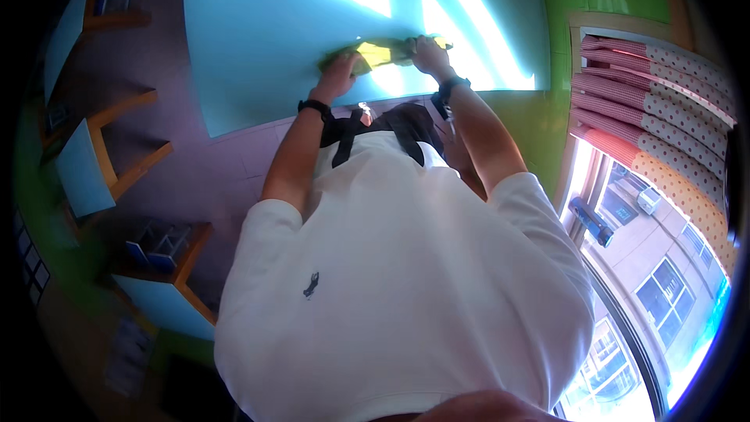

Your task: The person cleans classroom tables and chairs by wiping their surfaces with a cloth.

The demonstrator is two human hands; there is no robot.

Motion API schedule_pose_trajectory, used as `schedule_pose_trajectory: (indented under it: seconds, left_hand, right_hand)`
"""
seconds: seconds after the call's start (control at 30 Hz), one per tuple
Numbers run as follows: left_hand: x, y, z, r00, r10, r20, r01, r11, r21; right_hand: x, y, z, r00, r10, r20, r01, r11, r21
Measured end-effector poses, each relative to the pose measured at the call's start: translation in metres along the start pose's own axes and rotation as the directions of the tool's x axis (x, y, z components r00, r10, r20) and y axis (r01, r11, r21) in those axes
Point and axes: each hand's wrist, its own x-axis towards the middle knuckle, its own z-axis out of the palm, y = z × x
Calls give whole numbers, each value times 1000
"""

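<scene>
A yellow and dark green cloth, bunched up [375, 55], lies across the near part of a large light blue tabletop [263, 47]. My left hand [340, 74] grips its left end, and a black band is around that wrist. The cloth's right end is in my right hand [430, 56], beside a bright patch of sunlight. A dark watch or strap is on the right wrist. The fingers of both hands are partly hidden by the cloth and by glare.
Blue-topped wooden furniture [88, 170] stands along the left, with divided holders [161, 246] on one piece. At the right are a green wall [559, 70], a window with a gathered dotted curtain [656, 94] and a dark cylindrical object [590, 221] by the frame.
</scene>
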Motion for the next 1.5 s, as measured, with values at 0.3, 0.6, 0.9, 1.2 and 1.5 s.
schedule_pose_trajectory:
  seconds: [0.3,0.6,0.9,1.2,1.5]
  left_hand:
    - [-44,13,-24,840,-443,314,528,802,-279]
    - [-39,49,36,857,-443,-263,428,896,-115]
    - [99,158,55,957,-270,107,247,951,188]
    - [-31,130,60,775,-575,262,418,778,469]
    - [158,242,27,966,-206,153,113,876,468]
  right_hand:
    - [-36,-13,31,901,-422,98,416,906,73]
    - [-59,32,-19,789,-565,242,590,806,-43]
    - [-16,58,-45,606,-744,-283,795,578,182]
    - [-13,96,-41,488,-862,134,830,506,235]
    - [-19,197,-9,897,-339,-283,348,937,-18]
